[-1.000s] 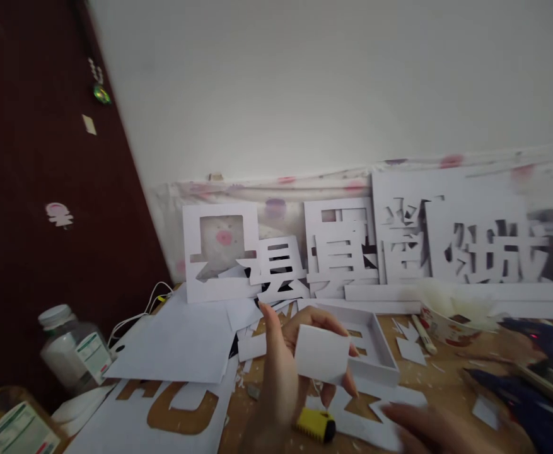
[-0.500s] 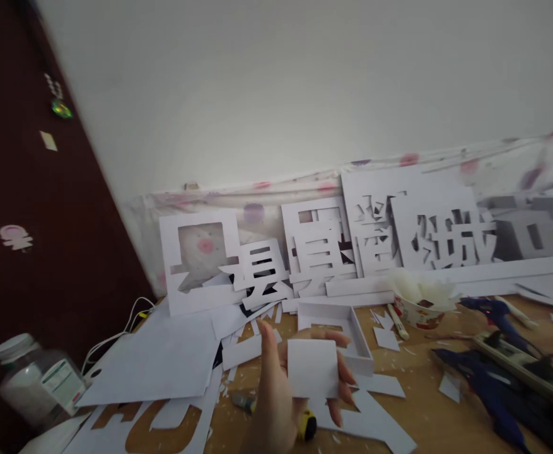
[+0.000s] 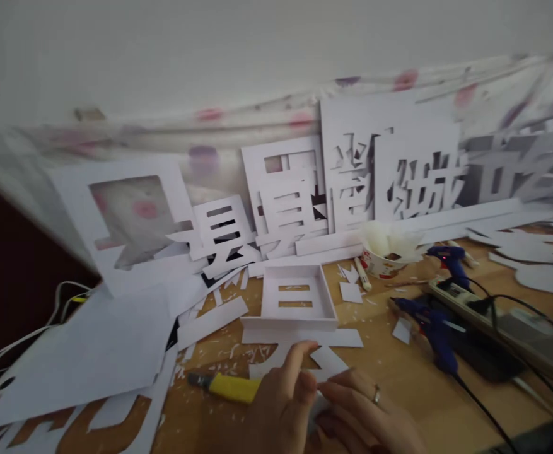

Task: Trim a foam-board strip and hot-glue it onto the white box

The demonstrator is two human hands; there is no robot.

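Observation:
My left hand [image 3: 283,400] and my right hand [image 3: 368,410] meet at the bottom centre, fingers bent around a small white piece [image 3: 318,403] that they largely cover. A ring shows on one finger of my right hand. Just beyond them stands a white open box [image 3: 330,296] with two slots cut in its base. Loose white cut pieces [image 3: 352,338] lie between the box and my hands. A yellow-handled cutter [image 3: 234,388] rests on the table, partly behind my left hand.
White cut-out characters [image 3: 290,208] lean along the back. Large white sheets [image 3: 96,347] cover the left side. A paper bowl [image 3: 383,263], blue glue guns [image 3: 430,328] and a power strip [image 3: 475,309] with cables are at the right.
The view has tilted down and shifted right. My left hand has turned from holding up the white piece, and my right hand has come in to meet it.

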